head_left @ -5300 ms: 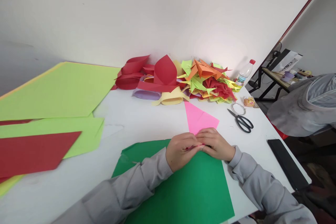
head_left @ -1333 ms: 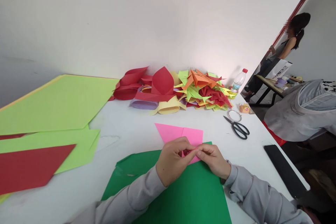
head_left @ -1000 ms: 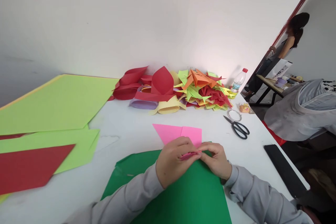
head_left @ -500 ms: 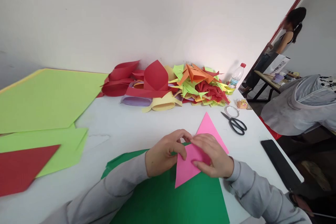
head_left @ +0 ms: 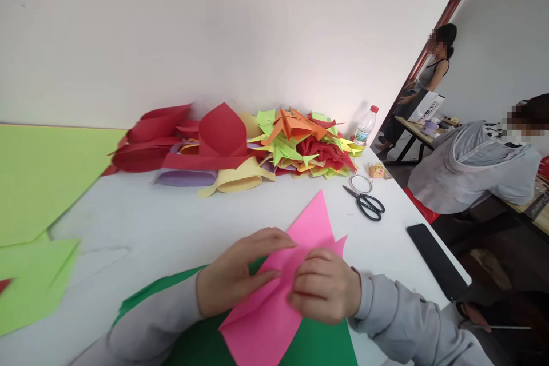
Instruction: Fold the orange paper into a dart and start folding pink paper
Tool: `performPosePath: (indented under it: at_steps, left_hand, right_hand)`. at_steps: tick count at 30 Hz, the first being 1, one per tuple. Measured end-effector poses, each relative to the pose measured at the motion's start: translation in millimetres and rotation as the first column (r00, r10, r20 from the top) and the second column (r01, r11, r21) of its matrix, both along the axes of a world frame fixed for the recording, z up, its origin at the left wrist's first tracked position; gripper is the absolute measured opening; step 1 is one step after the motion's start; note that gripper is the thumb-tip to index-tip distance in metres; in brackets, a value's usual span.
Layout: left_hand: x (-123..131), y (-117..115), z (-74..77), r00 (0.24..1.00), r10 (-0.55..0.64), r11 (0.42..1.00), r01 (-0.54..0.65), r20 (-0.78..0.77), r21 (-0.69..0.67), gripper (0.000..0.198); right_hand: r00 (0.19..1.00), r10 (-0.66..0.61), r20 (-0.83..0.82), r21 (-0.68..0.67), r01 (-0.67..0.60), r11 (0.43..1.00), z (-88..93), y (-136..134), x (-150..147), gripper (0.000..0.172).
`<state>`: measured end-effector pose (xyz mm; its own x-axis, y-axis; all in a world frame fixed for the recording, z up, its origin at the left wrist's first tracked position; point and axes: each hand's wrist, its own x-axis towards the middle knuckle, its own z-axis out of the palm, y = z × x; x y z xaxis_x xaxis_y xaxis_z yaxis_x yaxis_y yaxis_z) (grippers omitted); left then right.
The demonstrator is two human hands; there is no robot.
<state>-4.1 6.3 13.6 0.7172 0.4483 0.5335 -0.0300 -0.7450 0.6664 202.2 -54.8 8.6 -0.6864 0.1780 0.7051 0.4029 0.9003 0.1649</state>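
A sheet of pink paper (head_left: 261, 326), creased and partly folded, lies at a slant over green paper (head_left: 189, 343) on the table. My left hand (head_left: 238, 271) touches its left edge, thumb apart from the stretched fingers, their tips on the pink surface. Curled fingers of my right hand (head_left: 321, 286) grip the sheet near its middle right; the exact grip point is hidden behind the knuckles. One pink point rises above both hands, and a small flap sticks out beyond the right hand.
Folded paper shapes (head_left: 295, 143) and red paper pieces (head_left: 223, 131) are heaped along the wall. Scissors (head_left: 366, 204), a tape roll (head_left: 360, 183), a bottle (head_left: 365, 126) and a black phone-like slab (head_left: 437, 260) lie right. Light green sheets (head_left: 43, 183) are left. Two people are beyond the table.
The pink paper has been opened out from a smaller folded form and reaches nearer to me. My right hand has curled its fingers; my left has spread along the edge. The view has shifted right.
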Motion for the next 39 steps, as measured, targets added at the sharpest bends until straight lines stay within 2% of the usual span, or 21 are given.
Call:
performPosePath:
  at_steps: [2,4,5,8,10,14,18,26,33,39]
  left_hand:
    - [0.4,2.7,-16.8,0.999,0.021,0.983,-0.015,-0.035,0.183,0.028]
    - [-2.1,1.6,-31.3,0.985,0.104,0.932,-0.047,-0.14,0.359,0.021]
    - [-4.6,-0.2,-36.6,0.96,0.169,0.912,-0.066,-0.223,0.406,0.022]
    - [-15.9,-7.7,-45.0,0.879,0.287,0.874,-0.078,-0.38,0.48,0.039]
    - [-23.4,-11.6,-47.4,0.843,0.347,0.847,-0.093,-0.412,0.524,0.042]
    - [-31.6,-9.7,-53.8,0.789,0.488,0.764,-0.178,-0.374,0.62,0.037]
    - [-34.2,-2.6,-63.1,0.78,0.542,0.72,-0.239,-0.313,0.652,0.037]
    - [-33.8,-7.7,-68.7,0.796,0.52,0.72,-0.212,-0.31,0.661,0.053]
    - [-28.5,-3.8,-65.9,0.81,0.49,0.752,-0.206,-0.322,0.627,0.04]
    - [-45.3,-12.1,-63.2,0.878,0.38,0.832,-0.188,-0.289,0.522,0.03]
  right_hand:
    - [0.999,0.003,0.047,0.077,-0.007,0.997,2.8,-2.5,-1.7,0.019]
    - [0.997,0.007,0.082,0.102,-0.015,0.995,4.8,-3.5,-2.1,0.019]
    - [0.996,0.009,0.094,0.108,-0.019,0.994,5.3,-3.5,-2.1,0.019]
    - [0.993,0.028,0.116,0.133,-0.044,0.99,4.9,-3.5,-3.3,0.017]
    - [0.992,0.035,0.119,0.136,-0.051,0.989,3.5,-4.4,-5.7,0.014]
    - [0.99,0.012,0.141,0.105,-0.027,0.994,0.5,-8.7,-12.1,0.011]
    - [0.98,-0.06,0.19,0.078,0.045,0.996,-0.1,-14.6,-16.6,0.01]
    - [0.923,-0.186,0.337,-0.033,0.209,0.977,-6.3,-16.4,-17.9,0.012]
    - [0.859,-0.344,0.379,0.026,0.361,0.932,-4.4,-21.1,-22.6,0.011]
    - [0.811,-0.359,0.463,0.007,0.401,0.916,1.4,-21.7,-21.3,0.012]
